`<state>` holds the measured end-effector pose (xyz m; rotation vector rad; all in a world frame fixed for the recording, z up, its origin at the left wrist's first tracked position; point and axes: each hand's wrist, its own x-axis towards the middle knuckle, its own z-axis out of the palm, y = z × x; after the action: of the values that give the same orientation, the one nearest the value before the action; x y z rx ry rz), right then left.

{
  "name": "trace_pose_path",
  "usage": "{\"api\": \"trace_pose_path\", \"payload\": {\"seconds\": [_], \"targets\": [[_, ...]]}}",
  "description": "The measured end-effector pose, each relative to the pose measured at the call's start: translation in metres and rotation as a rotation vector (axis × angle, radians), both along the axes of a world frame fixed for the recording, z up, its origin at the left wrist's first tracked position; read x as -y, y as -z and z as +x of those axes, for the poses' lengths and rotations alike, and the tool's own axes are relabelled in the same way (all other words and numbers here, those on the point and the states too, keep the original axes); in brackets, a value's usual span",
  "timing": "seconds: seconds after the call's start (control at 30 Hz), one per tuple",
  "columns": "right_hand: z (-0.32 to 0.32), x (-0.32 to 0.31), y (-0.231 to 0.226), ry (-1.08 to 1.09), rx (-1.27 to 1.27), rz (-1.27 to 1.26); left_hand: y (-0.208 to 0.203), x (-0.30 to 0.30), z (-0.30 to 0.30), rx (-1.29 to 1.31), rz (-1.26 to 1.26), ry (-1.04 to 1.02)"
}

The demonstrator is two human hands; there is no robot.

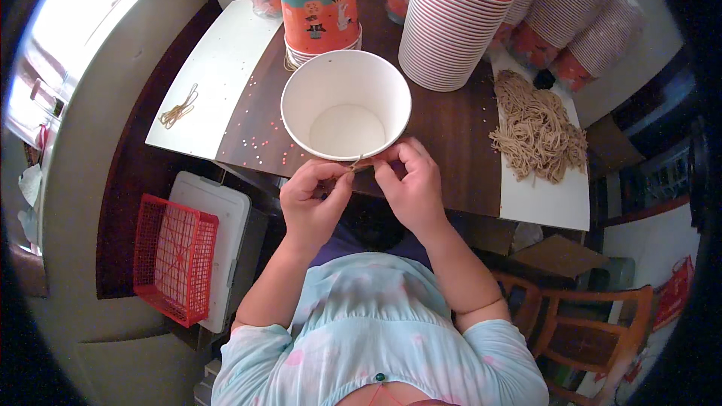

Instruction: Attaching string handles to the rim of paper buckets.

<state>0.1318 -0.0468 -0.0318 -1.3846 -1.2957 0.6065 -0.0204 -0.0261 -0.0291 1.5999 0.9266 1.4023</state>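
Observation:
A large paper bucket (346, 98), white inside, stands with its open mouth up near the table's front edge. At the near side of its rim, my left hand (318, 192) is closed, thumb and forefinger pinching a short tan cord (358, 163). My right hand (412, 184) is closed at the same spot, its thumb and fingers meeting the cord beside the rim. How the cord passes the bucket wall is hidden by my fingers. Behind it, an orange and green bucket (320, 15) sits upside down on others.
A tall stack of buckets (451, 30) rises at the back, with wrapped stacks (564, 15) farther right. A heap of tan cords (538, 126) lies at right, a few looped cords (179, 107) at left. Small paper dots dot the brown tabletop (252, 131). Below left is a red basket (173, 256).

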Motion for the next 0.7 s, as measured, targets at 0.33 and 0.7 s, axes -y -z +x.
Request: {"api": "trace_pose_path", "payload": {"seconds": [0.33, 0.7], "targets": [[0.000, -0.006, -0.007, 0.260, 0.795, 0.372, -0.002, -0.002, -0.001, 0.081, -0.130, 0.038], [0.003, -0.008, -0.004, 0.278, 0.754, 0.376, -0.005, -0.003, -0.009, 0.334, -0.458, 0.312]]}}
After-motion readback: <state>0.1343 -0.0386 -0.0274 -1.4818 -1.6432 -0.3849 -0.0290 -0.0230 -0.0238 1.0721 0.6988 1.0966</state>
